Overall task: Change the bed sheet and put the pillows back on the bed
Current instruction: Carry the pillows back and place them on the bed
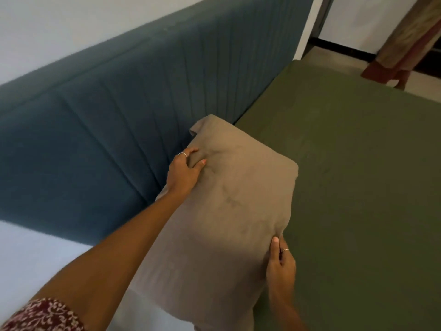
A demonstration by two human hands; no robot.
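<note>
One pillow point(224, 199) is going back now: I am gripping its headboard-side edge with my left hand point(185, 172), fingers curled into the fabric, while my right hand point(280, 261) is pinching its near corner. It is resting on the green sheet point(358, 175), which is already lying smooth beside the headboard point(107, 115). Any other pillows are, I judge, remaining.

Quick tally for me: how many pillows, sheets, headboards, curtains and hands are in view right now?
Pillows: 1, tan pillow, gripped by the left hand and right hand
Sheets: 1, green sheet on the bed
Headboards: 1, blue headboard
Curtains: 1, curtain at top right
Hands: 2
Total: 6
</note>
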